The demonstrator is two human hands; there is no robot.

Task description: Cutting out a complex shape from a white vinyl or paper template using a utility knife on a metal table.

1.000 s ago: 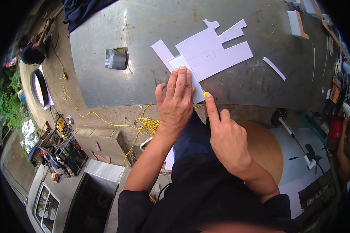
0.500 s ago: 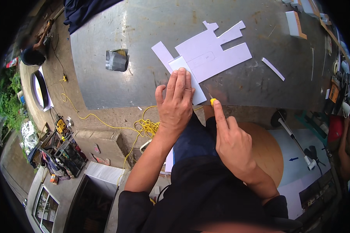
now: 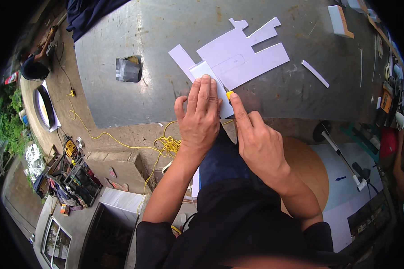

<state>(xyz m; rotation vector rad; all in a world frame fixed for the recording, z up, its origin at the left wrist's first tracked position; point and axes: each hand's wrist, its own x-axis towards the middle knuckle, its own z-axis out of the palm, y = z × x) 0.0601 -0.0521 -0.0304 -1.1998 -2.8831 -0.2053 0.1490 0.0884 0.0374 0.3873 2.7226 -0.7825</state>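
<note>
My left hand [image 3: 201, 117] lies flat, fingers spread, pressing a small white sheet piece [image 3: 206, 74] onto the grey metal tabletop [image 3: 134, 36] near its front edge. Just right of that piece, my right hand [image 3: 256, 141] grips a yellow cutter [image 3: 229, 95], index finger stretched along it, its tip at the piece's edge. Beyond the piece lies a large white cut-out shape [image 3: 247, 56]; further right, a thin white strip [image 3: 315, 73].
</note>
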